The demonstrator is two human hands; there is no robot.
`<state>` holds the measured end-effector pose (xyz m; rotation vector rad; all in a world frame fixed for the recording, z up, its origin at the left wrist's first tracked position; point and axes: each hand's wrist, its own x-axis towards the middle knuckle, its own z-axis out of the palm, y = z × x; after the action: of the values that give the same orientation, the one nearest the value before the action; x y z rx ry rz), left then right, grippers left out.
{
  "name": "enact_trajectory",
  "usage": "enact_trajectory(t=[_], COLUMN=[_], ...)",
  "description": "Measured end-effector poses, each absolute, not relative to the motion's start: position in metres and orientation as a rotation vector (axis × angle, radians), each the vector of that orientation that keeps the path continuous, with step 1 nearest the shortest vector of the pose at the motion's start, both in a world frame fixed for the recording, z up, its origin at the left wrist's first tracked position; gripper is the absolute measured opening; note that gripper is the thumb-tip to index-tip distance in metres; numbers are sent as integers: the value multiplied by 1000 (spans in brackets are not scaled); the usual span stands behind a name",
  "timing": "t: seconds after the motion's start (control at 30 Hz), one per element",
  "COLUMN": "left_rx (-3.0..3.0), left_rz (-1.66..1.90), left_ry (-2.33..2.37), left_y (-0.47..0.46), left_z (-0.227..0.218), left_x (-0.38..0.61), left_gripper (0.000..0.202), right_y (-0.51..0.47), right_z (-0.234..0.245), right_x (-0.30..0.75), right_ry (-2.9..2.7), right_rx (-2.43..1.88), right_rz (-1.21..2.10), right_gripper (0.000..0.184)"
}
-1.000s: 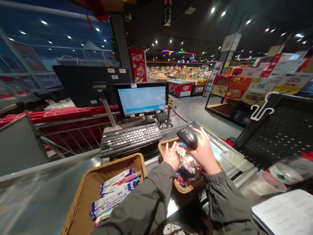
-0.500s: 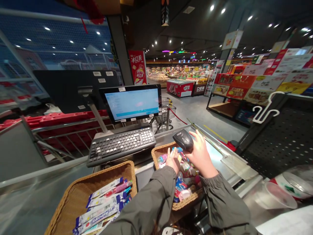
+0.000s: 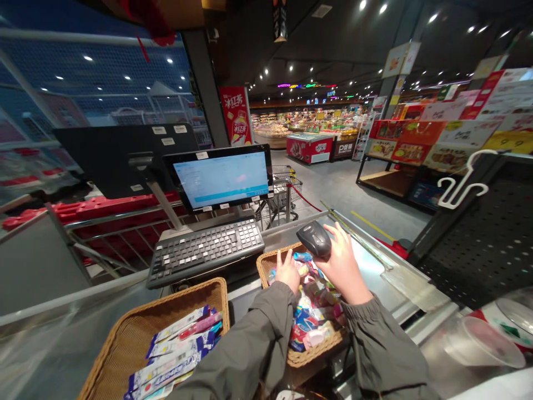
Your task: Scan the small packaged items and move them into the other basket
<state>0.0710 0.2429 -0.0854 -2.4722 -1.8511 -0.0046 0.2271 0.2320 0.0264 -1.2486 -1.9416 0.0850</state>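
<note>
Looking down past two dark sleeves (image 3: 245, 344), we find a black handheld scanner (image 3: 314, 239) just right of the frame's centre, raised over the upper edge of a small wicker basket (image 3: 308, 360). Our right hand (image 3: 345, 265) is clamped around the scanner, thumb below and fingers curled behind. Our left hand (image 3: 287, 273) reaches into the basket's upper left part, its visible fingers spread apart; the palm side is hidden, so we cannot tell whether it pinches anything. Small colourful packets (image 3: 306, 322) fill the basket beneath both hands.

We judge the step in hand to be picking through these packets with the scanner at the ready. The next move, we think, calls for a clean hold on one packet, its printed code turned towards the scanner and clear of our fingers.

At the lower left, a larger wicker basket (image 3: 125, 330) holds long blue-and-white packets (image 3: 175, 355). Above it, left of centre, sit a black keyboard (image 3: 208, 247) and a lit monitor (image 3: 225, 178), its text too blurred to read. Farther out, shopping carts (image 3: 283, 191) stand mid-frame, and a white hanger (image 3: 462, 183) hangs at the right.
</note>
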Motion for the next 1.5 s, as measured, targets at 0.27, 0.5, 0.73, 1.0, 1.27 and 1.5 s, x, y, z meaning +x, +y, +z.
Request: enact_trajectory(t=[0.27, 0.5, 0.73, 1.0, 1.27, 1.5], left_rx=[-2397, -2293, -2168, -1933, -1831, -1763], left_rz=[-120, -236, -423, -701, -753, -794], left_ry=[-1804, -1742, -1724, -1826, -1864, -1922], left_y=[231, 207, 183, 155, 130, 115], left_z=[-33, -3, 22, 54, 69, 71], left_x=[30, 3, -42, -94, -121, -143], left_gripper=[30, 33, 27, 19, 18, 20], right_y=[225, 217, 209, 196, 182, 167], right_z=[28, 34, 39, 50, 59, 61], right_x=[219, 208, 197, 169, 134, 109], right_ry=[-1950, -1900, -1895, -1891, -2046, -2098], right_rx=[-1237, -1221, -1180, -1089, -982, -904], right_rz=[21, -15, -31, -21, 62, 98], right_gripper=[28, 33, 34, 33, 41, 41])
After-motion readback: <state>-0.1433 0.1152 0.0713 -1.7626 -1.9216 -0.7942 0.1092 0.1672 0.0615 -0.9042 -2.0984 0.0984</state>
